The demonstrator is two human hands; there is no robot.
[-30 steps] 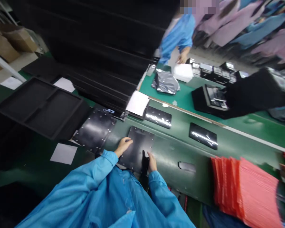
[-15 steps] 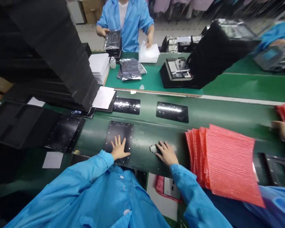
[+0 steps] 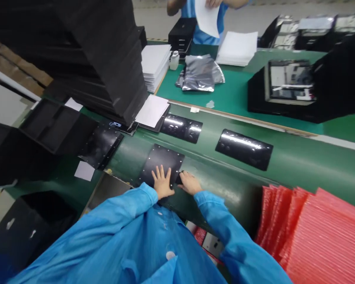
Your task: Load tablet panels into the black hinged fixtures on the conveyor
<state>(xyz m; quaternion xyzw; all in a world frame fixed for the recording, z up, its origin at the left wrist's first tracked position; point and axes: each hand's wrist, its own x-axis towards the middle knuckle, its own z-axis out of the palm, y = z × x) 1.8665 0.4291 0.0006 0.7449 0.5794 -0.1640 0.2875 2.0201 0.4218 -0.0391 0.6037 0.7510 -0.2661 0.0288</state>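
the left hand [image 3: 162,184] still lies flat, fingers spread, on the near edge of the matte black plate [image 3: 162,162], a rectangle dotted with small pale fasteners along its rim. the right hand [image 3: 189,183] has come in from the bare belt to the plate's right corner, curled over a small dark piece [image 3: 179,178]; whether it grips it is hard to tell. so both hands now work at one plate. right of that hand fans a stack of ribbed pink bags [image 3: 313,228]. beyond the hands on the green belt [image 3: 298,161] lie two glossy black panels [image 3: 244,148]. farther left rises a stack of black foam trays [image 3: 112,67].
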